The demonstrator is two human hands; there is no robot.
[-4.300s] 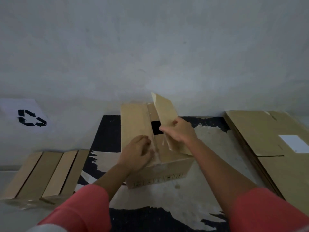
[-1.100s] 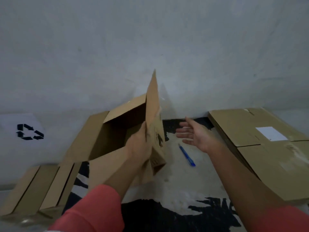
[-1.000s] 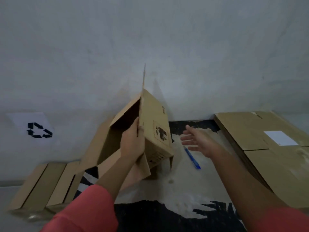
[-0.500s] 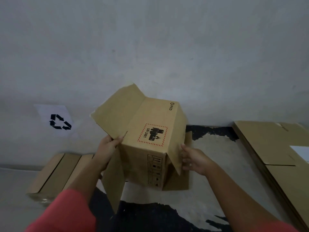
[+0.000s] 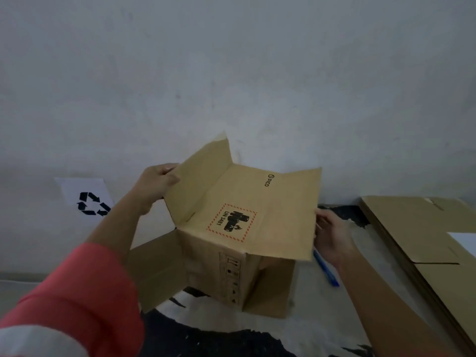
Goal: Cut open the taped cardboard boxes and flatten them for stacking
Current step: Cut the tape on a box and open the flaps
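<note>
I see a grey wall that fills the whole upper half of the frame. Under it, along the bottom, lies a surface with a black and pale pattern. I cannot tell if it is a worktop or a floor mat.

At the right edge of the frame there is a stack of flattened cardboard with a white label on top.

The cardboard box is in the centre of the frame, tilted, with one broad face turned up to the camera. Its flaps are open: two at the upper end spread to the left and to the right, and two more hang at the lower end, near the patterned surface.

A red sleeve covers the left arm in the lower left.

The left hand is at the upper left flap, and its grip is closed over the flap's edge, fingers curled on it. The right hand is at the edge of the right flap, with the fingertips hidden behind the cardboard, so I cannot tell if its grip is closed or only touching.

A white sheet with a recycling sign is on the wall at the left. A red-bordered UN 3481 mark is printed on the box face. A blue pen lies on the surface just under the right hand.
</note>
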